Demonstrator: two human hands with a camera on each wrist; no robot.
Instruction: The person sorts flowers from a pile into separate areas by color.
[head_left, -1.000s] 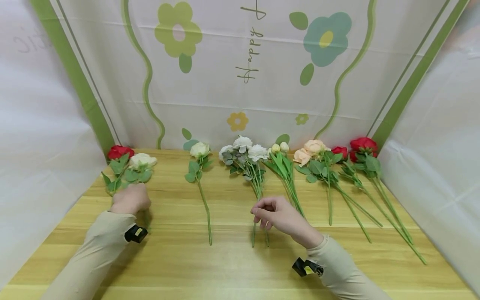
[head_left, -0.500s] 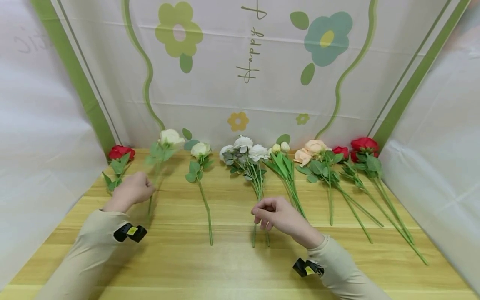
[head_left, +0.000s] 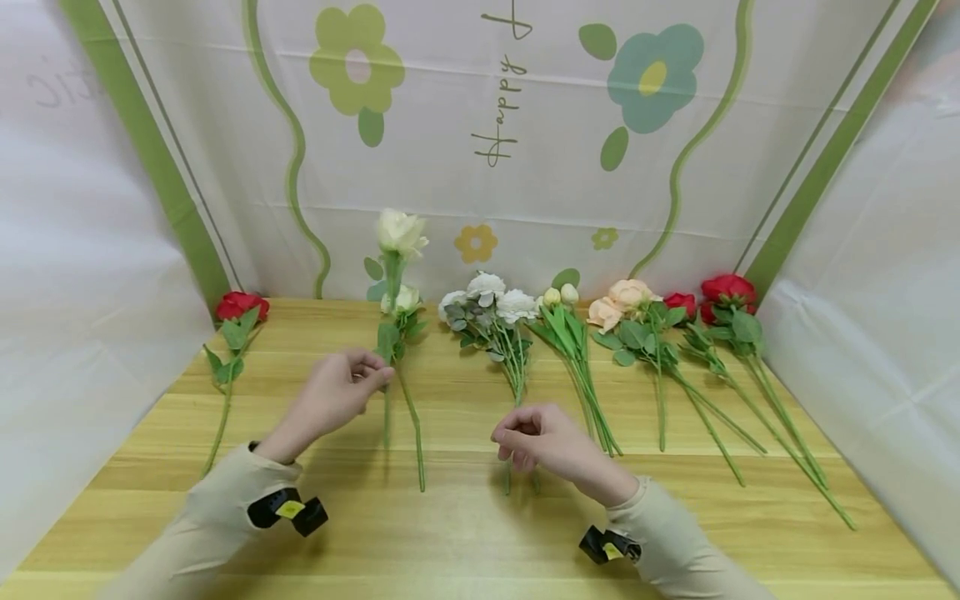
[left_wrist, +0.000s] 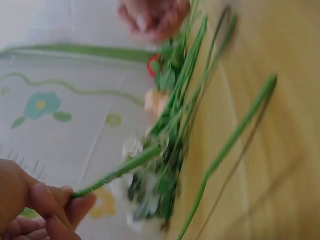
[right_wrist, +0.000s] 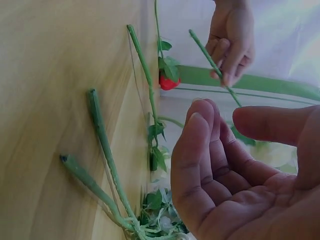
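My left hand [head_left: 341,396] pinches the green stem of a white rose [head_left: 401,233], held upright over the table. In the left wrist view, thumb and fingers grip this stem [left_wrist: 120,170], its cut end jutting out. A second white rose [head_left: 409,298] lies behind the raised one, partly covered by it. My right hand [head_left: 555,442] hovers above the stems of a bunch of white flowers [head_left: 487,287], fingers loosely curled. In the right wrist view nothing is between that hand's [right_wrist: 225,175] thumb and fingers.
A red rose [head_left: 242,305] lies at the far left of the wooden table [head_left: 450,542]. Right of the white bunch are white tulips [head_left: 568,293], peach flowers [head_left: 630,293] and red roses [head_left: 727,290]. A printed cloth [head_left: 480,183] hangs behind; pale sheets flank both sides.
My left hand has lifted the white rose from beside the red one and carried it right, to the other white rose. My right hand has shifted only slightly.
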